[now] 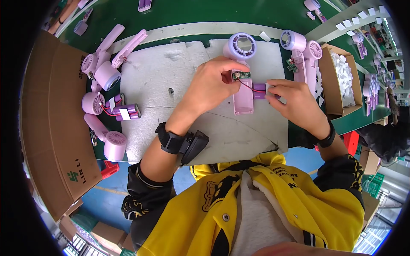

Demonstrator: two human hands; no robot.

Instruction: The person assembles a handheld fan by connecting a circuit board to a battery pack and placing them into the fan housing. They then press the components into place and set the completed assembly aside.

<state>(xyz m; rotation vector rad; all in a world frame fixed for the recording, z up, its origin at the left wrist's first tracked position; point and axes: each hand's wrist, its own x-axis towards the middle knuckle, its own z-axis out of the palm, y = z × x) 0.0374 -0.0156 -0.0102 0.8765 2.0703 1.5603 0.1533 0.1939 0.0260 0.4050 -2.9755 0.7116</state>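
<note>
A pink handheld fan point(243, 101) lies on the white foam sheet point(153, 81), its round lilac head point(231, 48) toward the far side and its handle shell uncovered. My left hand point(211, 83) is closed around the handle's upper part, beside a small green circuit board point(244, 75). Red and black wires run from that board to a purple battery pack point(259, 94) just right of the handle. With fingers pinched at the pack's right end, my right hand point(294, 102) grips it by a white patch; its fingertips partly cover the patch.
Several pink fans point(106, 76) and wired purple batteries point(127, 112) lie at the left beside a tall cardboard box point(55, 123). More fan parts point(300, 64) stand at the right, near an open carton point(337, 110) of white pieces. A pale rail point(183, 30) crosses the green bench behind.
</note>
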